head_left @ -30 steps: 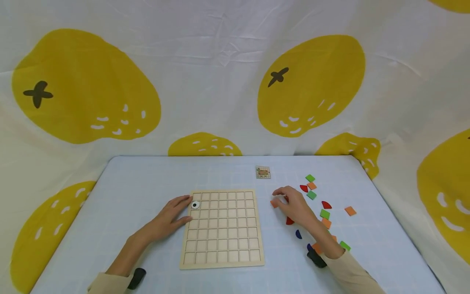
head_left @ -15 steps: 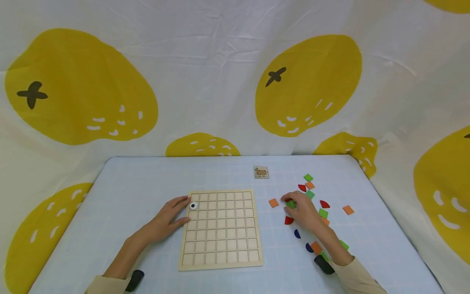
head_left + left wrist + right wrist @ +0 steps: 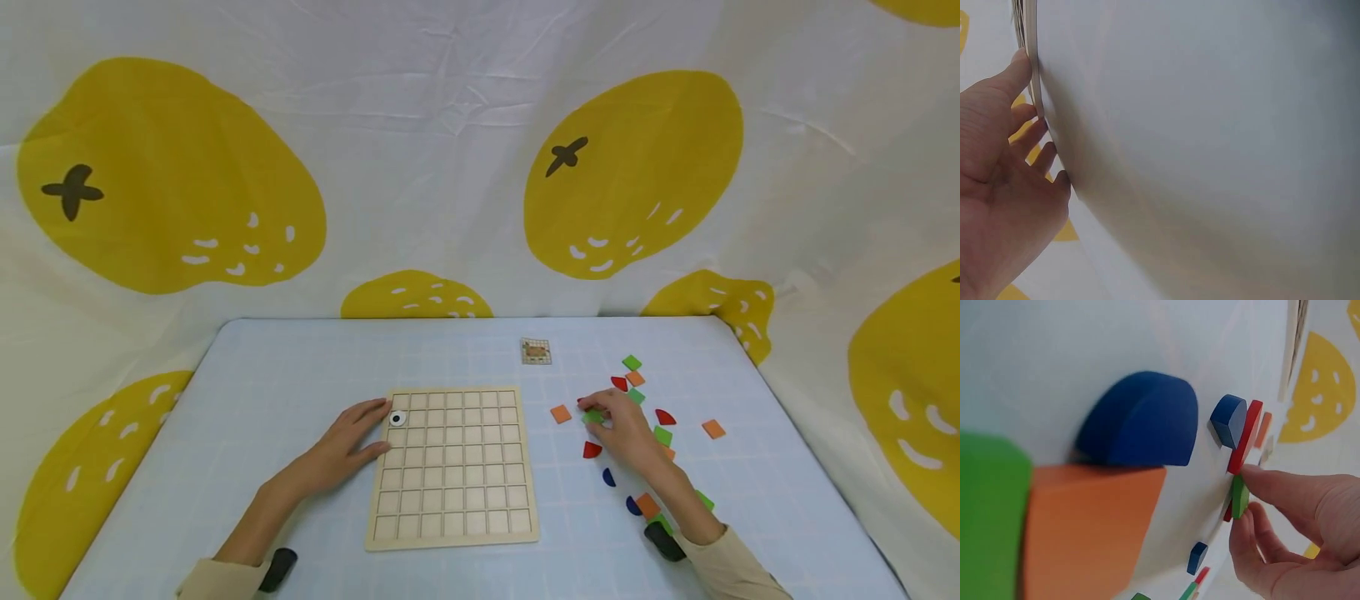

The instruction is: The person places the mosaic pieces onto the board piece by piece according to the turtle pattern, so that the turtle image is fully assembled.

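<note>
A pale wooden grid board [image 3: 453, 467] lies on the table, bearing a round white eye piece [image 3: 398, 418] near its top left corner. My left hand [image 3: 348, 446] touches the board's left edge with thumb and fingers spread; in the left wrist view the fingertips meet the board's side [image 3: 1032, 69]. To the right of the board, my right hand [image 3: 622, 425] pinches a green square tile [image 3: 1240, 495] between thumb and fingers, low at the tabletop. A red piece [image 3: 592, 450] lies just below that hand, and an orange square tile [image 3: 561, 414] to its left.
Scattered on the right are an orange tile [image 3: 713, 428], a red quarter-round [image 3: 665, 417], a green tile [image 3: 662, 436] and blue half-rounds [image 3: 609, 477], among several other pieces. A small picture card [image 3: 536, 351] lies beyond the board. A lemon-print cloth [image 3: 480, 183] hangs behind the table.
My right hand has drawn back to the right from beside the orange tile, which now shows fully, and has taken hold of the green tile. My left hand stays at the board's edge.
</note>
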`<state>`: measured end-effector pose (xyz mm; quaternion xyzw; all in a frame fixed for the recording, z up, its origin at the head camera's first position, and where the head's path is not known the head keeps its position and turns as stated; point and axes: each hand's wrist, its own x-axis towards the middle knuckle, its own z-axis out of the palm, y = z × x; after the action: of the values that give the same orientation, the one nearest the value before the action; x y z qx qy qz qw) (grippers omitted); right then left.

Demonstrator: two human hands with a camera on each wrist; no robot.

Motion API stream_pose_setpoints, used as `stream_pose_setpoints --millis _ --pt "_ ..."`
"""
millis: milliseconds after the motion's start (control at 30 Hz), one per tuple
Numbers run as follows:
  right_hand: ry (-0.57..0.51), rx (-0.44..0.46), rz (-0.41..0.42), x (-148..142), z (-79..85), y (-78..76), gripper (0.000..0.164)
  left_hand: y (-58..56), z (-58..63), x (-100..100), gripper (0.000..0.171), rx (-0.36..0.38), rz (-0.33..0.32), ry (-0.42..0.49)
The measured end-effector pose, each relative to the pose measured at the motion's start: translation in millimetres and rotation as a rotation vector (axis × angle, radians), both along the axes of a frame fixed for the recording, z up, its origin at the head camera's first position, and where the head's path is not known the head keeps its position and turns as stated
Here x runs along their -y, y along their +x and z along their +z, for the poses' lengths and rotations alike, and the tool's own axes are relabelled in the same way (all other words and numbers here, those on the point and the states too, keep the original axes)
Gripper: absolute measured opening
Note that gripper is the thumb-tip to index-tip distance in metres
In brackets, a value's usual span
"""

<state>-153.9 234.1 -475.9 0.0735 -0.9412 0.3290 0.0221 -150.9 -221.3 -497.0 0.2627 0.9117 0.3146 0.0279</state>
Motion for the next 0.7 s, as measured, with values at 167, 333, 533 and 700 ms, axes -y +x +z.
stream_pose_setpoints --millis 167,333,533,700 --pt "0.004 0.015 0.009 0.7 2.8 -0.3 0.029 -0.8 -0.9 0.2 0.063 0.002 -0.001 0.003" --pt "-0.005 0.045 0.004 1.7 3.8 0.2 0.029 -1.3 -1.6 0.7 0.064 0.008 -0.001 0.009" --pt "-0.012 0.073 0.003 3.7 4.0 2.3 0.031 -0.6 -1.1 0.4 0.064 0.015 0.005 0.004" --pt "0.008 0.069 0.013 6.0 4.8 3.1 0.029 0.0 -0.9 0.4 0.064 0.026 0.015 0.001"
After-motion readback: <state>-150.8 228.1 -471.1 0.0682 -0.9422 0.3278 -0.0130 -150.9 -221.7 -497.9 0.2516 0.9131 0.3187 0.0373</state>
